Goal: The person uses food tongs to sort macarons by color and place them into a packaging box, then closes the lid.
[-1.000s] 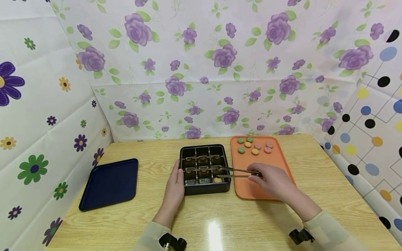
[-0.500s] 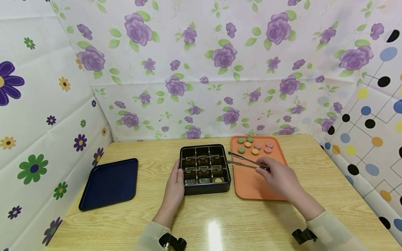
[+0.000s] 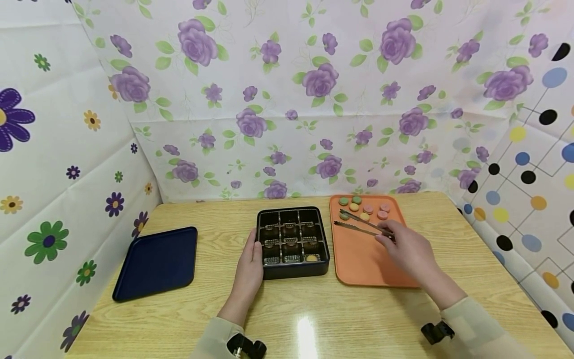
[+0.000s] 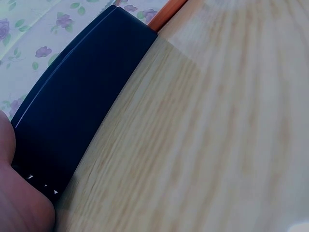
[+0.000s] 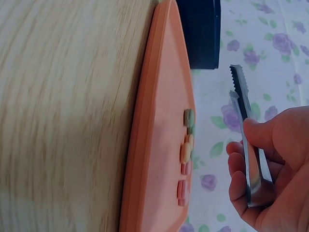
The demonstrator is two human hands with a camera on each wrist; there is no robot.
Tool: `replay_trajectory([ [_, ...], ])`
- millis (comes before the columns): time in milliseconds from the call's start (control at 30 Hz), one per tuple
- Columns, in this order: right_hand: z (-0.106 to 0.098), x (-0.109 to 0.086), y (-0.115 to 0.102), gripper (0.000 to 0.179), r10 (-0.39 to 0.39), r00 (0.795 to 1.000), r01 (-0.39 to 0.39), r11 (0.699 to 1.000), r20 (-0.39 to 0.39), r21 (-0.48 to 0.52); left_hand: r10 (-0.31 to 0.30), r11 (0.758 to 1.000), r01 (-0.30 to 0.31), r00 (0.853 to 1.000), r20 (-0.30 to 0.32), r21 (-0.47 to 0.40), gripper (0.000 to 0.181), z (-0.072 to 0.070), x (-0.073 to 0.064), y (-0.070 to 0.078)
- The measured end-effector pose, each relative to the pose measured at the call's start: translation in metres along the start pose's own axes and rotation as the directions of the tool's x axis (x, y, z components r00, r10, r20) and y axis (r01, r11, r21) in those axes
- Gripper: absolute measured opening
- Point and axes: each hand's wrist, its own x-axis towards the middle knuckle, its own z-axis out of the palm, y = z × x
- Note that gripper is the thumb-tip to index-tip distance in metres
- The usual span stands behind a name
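Note:
My left hand (image 3: 248, 262) lies along the left side of a black box (image 3: 293, 270), fingers extended and thumb at the rim. Inside the box is a clear divided insert (image 3: 289, 243), with a yellow macaron (image 3: 311, 258) in the near right compartment. My right hand (image 3: 408, 249) grips metal tongs (image 5: 260, 193), whose tips are apart with nothing between them. They hang over an orange tray (image 3: 358, 264), overlapping a green macaron (image 3: 344, 216) in the head view. Other green, yellow and pink macarons (image 3: 384, 207) sit in the tray's far part.
A shallow dark blue tray or lid (image 3: 157, 264) lies on the wooden table (image 3: 350, 319) at the left. Flowered cloth (image 3: 287, 114) closes off the back, and patterned sheets stand at both sides. The box's right side is close beside the orange tray.
The tongs have left the box's near right compartment and moved right and away from me, over the orange tray toward the macarons. The left hand and box have stayed put.

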Motion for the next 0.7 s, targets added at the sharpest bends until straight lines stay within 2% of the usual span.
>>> replay_trajectory([
  [433,-0.006,0.002,0.028,0.037,0.04,0.999,-0.041,0.997,-0.016,-0.063,0.003,1.0,-0.003,1.0,-0.005,0.003,0.057,0.0,0.0,0.0],
  [700,-0.01,0.0,0.041,0.039,0.102,0.995,-0.102,0.99,-0.005,-0.099,0.012,1.0,-0.012,1.0,-0.004,-0.015,0.058,0.0,0.001,-0.002],
])
